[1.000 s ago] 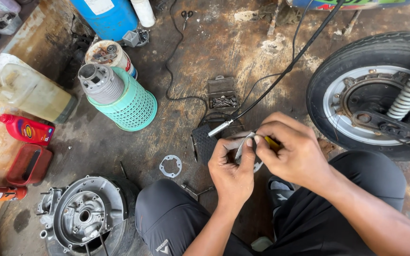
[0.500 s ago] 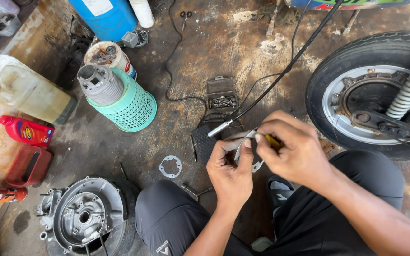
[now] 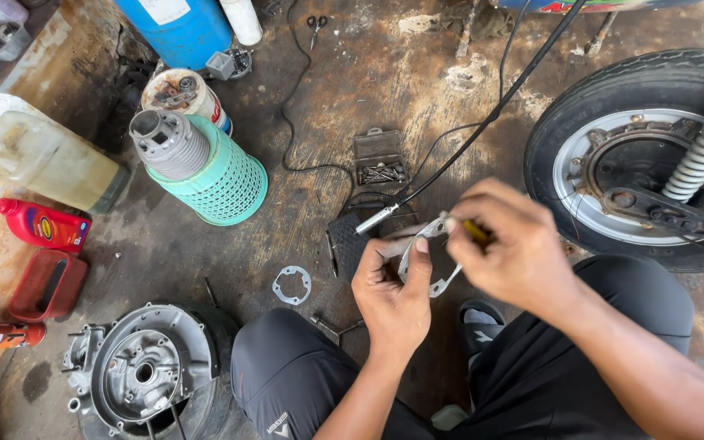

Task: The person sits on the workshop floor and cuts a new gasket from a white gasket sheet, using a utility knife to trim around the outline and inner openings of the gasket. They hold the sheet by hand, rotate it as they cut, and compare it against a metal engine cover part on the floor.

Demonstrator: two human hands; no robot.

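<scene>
My left hand point(image 3: 393, 295) pinches a thin pale gasket point(image 3: 433, 261) at its lower edge, holding it up over my knees. My right hand point(image 3: 515, 248) grips a small tool with a yellow handle point(image 3: 476, 231) and presses its tip against the top of the gasket. The tool's tip is hidden by my fingers. A black cable with a metal end point(image 3: 378, 218) runs down from the upper right and ends just left of the gasket.
On the oily floor lie a ring gasket point(image 3: 292, 285), an open bit case point(image 3: 380, 161) and an engine cover point(image 3: 136, 375). A green mesh basket with a cylinder point(image 3: 205, 171) stands left. The scooter wheel point(image 3: 629, 163) is right. Bottles and a red tray point(image 3: 46, 285) sit far left.
Both hands stay together on the gasket. They have shifted only slightly, with the right hand's fingers working at the gasket's top.
</scene>
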